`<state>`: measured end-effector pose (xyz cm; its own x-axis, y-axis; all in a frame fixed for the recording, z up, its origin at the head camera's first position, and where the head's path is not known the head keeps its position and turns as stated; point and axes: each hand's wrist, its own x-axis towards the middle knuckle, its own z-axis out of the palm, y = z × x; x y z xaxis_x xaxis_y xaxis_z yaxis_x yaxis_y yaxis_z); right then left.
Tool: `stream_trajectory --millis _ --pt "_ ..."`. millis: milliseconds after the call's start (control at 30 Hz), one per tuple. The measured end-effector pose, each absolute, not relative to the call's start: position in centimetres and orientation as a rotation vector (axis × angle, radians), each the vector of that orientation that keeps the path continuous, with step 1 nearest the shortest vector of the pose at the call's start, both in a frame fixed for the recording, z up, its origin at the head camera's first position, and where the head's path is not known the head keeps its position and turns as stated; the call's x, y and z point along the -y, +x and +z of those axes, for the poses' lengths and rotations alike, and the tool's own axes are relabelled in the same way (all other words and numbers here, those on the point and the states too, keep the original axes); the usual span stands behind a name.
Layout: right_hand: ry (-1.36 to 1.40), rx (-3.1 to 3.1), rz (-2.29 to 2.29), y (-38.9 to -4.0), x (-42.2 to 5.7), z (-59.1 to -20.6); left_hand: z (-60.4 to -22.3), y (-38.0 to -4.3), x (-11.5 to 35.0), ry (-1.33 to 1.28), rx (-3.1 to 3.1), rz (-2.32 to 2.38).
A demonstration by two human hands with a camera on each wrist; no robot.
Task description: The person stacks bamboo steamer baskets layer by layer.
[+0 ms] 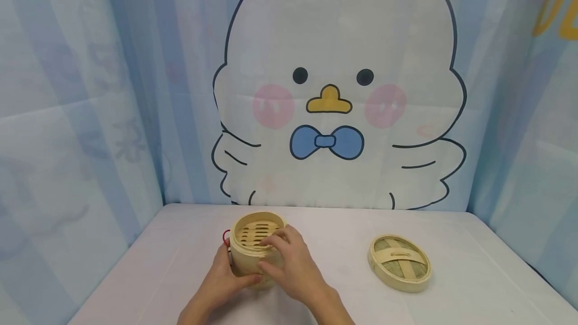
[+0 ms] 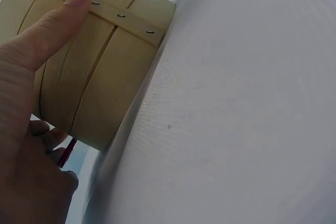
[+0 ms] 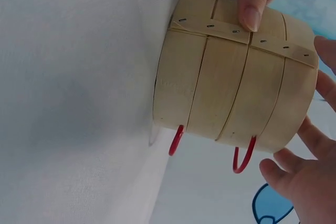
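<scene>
Pale bamboo steamer (image 1: 246,262), two round tiers stacked upright; position: left of centre on a white-covered table (image 1: 336,250).

Left hand (image 1: 220,277): curled round the stack's left side, gripping it; thumb laid on the near wall, tip about the joint between tiers. Right hand (image 1: 295,267): fingers loosely bent and spread fairly wide at the upper tier's right rim, some reaching over it; whether every fingertip touches cannot be told.

By view. Head only: slotted floor (image 1: 258,233) of the upper tier, uncovered; round bamboo lid (image 1: 399,255), well apart to the right, lying crossed straps upward. Right wrist: two red loops (image 3: 177,139) on the side wall, one per tier, of which the head view gives a single one beside the left hand. Left wrist: the left thumb close up, across a stapled strip (image 2: 107,9).

Condition of steamer: walls smooth and light yellow, banded by dark seams; small metal staples in a row; tiers appear flush.

Backdrop (image 1: 329,179): white cartoon bird, blue bow tie.
</scene>
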<state>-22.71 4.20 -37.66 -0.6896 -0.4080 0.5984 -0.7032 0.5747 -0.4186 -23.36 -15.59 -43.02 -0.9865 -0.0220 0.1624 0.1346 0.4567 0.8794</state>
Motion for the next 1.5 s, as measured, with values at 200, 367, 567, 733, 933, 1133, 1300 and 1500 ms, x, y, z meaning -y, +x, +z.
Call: stream_trajectory --millis 200,367,567,733,933,1133,1300,1500 --pt "0.909 2.393 0.941 -22.6 -4.5 -37.5 -42.6 -23.3 16.1 -0.104 2.523 -1.584" --pt "0.899 2.38 0.954 -22.5 -4.7 -37.1 -42.3 -23.3 16.6 -0.083 2.521 -1.583" --pt "0.87 2.407 0.947 -22.4 -5.0 -37.0 -42.0 -23.3 16.6 -0.106 2.516 -1.538" --pt "0.844 2.427 0.918 -22.4 -5.4 -36.9 -41.6 -23.2 16.5 -0.101 2.531 -1.511" --pt "0.794 2.47 0.872 -22.4 -6.0 -36.6 -41.0 -23.1 16.2 -0.095 2.55 -1.48" --pt "0.748 2.481 0.824 -22.4 -7.0 -36.6 -40.7 -22.9 15.8 -0.103 2.557 -1.439" --pt "0.704 2.474 0.786 -22.6 -8.2 -36.6 -40.6 -22.8 15.3 -0.13 2.529 -1.448" --pt "0.641 2.489 0.722 -22.7 -10.1 -36.4 -40.6 -22.8 14.7 -0.149 2.496 -1.463"
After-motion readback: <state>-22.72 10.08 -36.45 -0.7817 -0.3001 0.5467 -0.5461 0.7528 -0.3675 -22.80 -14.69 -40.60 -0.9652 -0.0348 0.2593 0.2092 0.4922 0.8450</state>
